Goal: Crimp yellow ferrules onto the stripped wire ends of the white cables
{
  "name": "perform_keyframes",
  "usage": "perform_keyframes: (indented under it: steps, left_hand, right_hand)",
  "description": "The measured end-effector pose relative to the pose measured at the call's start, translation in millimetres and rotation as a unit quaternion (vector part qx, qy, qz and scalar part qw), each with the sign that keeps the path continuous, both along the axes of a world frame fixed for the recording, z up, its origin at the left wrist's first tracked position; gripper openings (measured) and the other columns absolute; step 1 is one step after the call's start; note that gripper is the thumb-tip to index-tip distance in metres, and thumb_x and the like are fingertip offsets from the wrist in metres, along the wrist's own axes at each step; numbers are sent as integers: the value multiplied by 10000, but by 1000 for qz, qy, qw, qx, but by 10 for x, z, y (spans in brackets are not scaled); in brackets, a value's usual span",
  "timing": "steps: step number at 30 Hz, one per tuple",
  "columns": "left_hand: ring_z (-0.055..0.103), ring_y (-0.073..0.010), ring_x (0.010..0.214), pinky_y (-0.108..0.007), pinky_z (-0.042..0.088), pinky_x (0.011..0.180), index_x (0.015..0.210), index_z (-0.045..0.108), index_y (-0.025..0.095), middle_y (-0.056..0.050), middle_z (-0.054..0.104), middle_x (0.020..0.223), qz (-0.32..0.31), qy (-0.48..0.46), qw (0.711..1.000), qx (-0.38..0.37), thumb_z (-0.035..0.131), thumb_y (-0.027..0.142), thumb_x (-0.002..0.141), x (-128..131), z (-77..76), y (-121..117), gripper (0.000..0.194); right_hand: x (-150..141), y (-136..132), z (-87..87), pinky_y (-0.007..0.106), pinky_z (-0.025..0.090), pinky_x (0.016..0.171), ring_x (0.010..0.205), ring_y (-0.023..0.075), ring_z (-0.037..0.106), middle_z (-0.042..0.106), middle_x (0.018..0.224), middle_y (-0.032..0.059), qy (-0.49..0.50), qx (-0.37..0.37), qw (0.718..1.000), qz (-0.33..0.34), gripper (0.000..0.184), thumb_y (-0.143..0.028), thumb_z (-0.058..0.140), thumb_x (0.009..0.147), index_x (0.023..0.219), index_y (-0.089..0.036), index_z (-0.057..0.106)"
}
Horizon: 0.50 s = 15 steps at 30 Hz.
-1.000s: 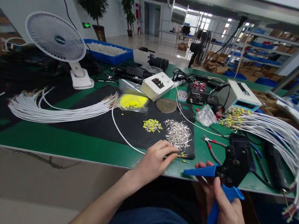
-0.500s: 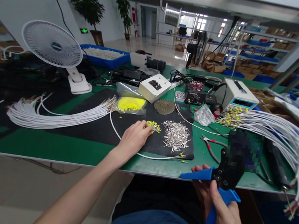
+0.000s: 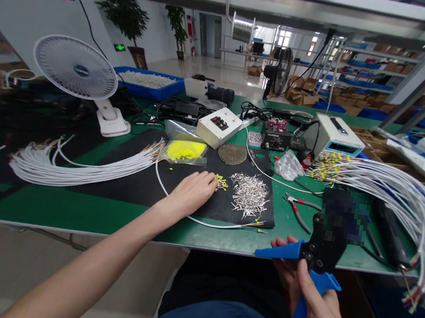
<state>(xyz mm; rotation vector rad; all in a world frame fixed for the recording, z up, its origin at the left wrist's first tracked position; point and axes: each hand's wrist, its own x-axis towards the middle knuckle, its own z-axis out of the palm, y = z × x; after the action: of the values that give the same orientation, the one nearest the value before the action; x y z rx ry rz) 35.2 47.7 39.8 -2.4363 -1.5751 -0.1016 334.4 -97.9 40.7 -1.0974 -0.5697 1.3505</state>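
My left hand rests on the black mat with its fingers curled down onto a small pile of yellow sleeves; what the fingertips pinch is hidden. Right of the pile lies a heap of silver metal terminals. A white wire with coloured ends curves along the mat's front edge. My right hand holds a crimping tool with blue handles and a black head, in front of the table edge.
A white fan stands at the back left. Bundles of white wires lie at left and right. A bag of yellow sleeves, a white switch box, a white meter and red-handled pliers sit nearby.
My left hand left the wire ends at the mat's front edge and moved up and left to the yellow sleeves. The right hand with the crimping tool has hardly moved.
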Motion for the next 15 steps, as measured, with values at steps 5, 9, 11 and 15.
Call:
perform_keyframes:
  steps: [5, 9, 11, 15]
  left_hand:
    - [581, -290, 974, -396, 486, 821, 973, 655, 161, -133, 609, 994, 27, -33, 999, -2, 480, 171, 1032, -28, -37, -9, 185]
    - [583, -293, 980, -402, 488, 848, 930, 646, 171, -125, 605, 972, 19, -87, 996, -13, 506, 186, 1021, -40, -31, 2, 168]
    - [585, -294, 995, -414, 479, 886, 930, 643, 172, -124, 610, 980, 12, -129, 991, -18, 507, 200, 1023, -48, -17, 2, 167]
    - [599, -273, 1000, -400, 470, 904, 996, 633, 172, -108, 632, 1014, 19, -247, 968, -22, 495, 244, 1034, -97, 17, -10, 161]
  right_hand:
    - [18, -8, 2, 526, 495, 1156, 1301, 367, 649, 740, 1316, 128, 0, -6, 1000, 9, 594, -448, 806, 877, 1388, -183, 661]
    - [15, -13, 10, 540, 483, 1161, 1286, 373, 659, 736, 1321, 131, 1, -1, 1000, 7, 599, -445, 810, 871, 1384, -179, 656]
    - [-1, -13, 35, 558, 455, 1180, 1268, 375, 670, 738, 1316, 134, 2, 2, 1000, 5, 602, -446, 805, 873, 1387, -175, 650]
    - [-47, -13, 102, 570, 392, 1222, 1251, 371, 680, 739, 1312, 150, -1, 1, 1000, -3, 615, -450, 794, 880, 1393, -149, 640]
